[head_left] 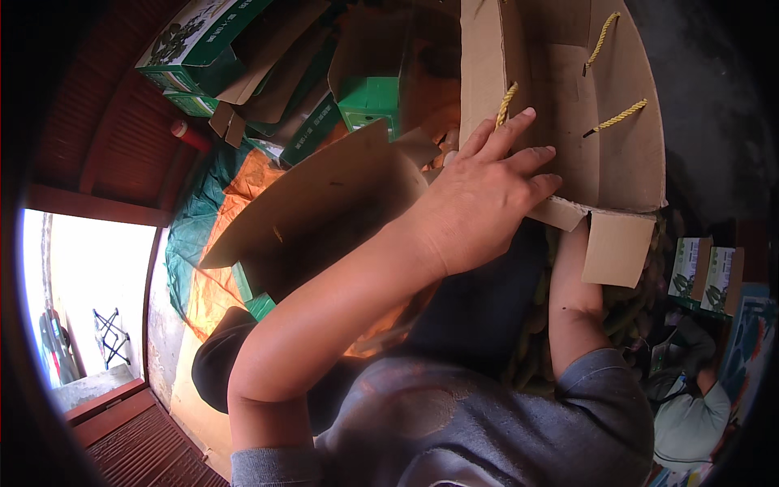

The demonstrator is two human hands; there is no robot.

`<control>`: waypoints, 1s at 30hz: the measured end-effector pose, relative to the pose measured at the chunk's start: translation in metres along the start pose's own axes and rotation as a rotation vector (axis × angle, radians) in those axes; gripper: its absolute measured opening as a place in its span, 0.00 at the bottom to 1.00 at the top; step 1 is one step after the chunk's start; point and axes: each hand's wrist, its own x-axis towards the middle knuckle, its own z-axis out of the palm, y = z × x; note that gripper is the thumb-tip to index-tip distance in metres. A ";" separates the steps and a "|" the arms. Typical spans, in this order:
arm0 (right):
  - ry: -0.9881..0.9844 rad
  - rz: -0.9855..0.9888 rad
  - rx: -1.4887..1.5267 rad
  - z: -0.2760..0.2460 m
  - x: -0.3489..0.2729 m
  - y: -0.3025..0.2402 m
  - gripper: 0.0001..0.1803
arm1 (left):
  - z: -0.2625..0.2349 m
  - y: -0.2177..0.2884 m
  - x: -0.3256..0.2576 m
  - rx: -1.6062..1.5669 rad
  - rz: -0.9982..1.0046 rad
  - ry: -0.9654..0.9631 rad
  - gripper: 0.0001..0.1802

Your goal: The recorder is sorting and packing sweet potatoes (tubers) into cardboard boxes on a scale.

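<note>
An open brown cardboard box (629, 166) is tilted up at the upper right, its plain inside facing me. A yellow rope handle (617, 119) is threaded through its far wall, and another rope (506, 104) pokes through the near side. My left hand (495, 183) lies across the box's near corner, fingers stretched and spread over the opening beside that rope; the thumb is hidden. From below, my right forearm (574, 308) goes up behind a bent end flap (618, 250). The box hides my right hand and its fingers.
A second open carton (324, 195) stands left of my left forearm. Several green and white cartons (203, 40) are piled at the upper left on an orange and teal sheet (235, 203). Another person (690, 414) sits at the lower right, near small cartons (718, 276).
</note>
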 end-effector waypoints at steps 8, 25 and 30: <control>-0.038 0.138 0.115 -0.012 -0.038 0.019 0.26 | 0.029 -0.033 0.051 -0.083 -0.137 -0.131 0.21; 0.221 0.482 -0.224 -0.056 0.097 0.057 0.21 | 0.054 -0.185 0.118 0.052 -0.310 -0.103 0.18; 0.331 0.345 -0.532 -0.044 0.102 0.076 0.30 | 0.079 -0.204 0.115 0.267 -0.472 -0.346 0.22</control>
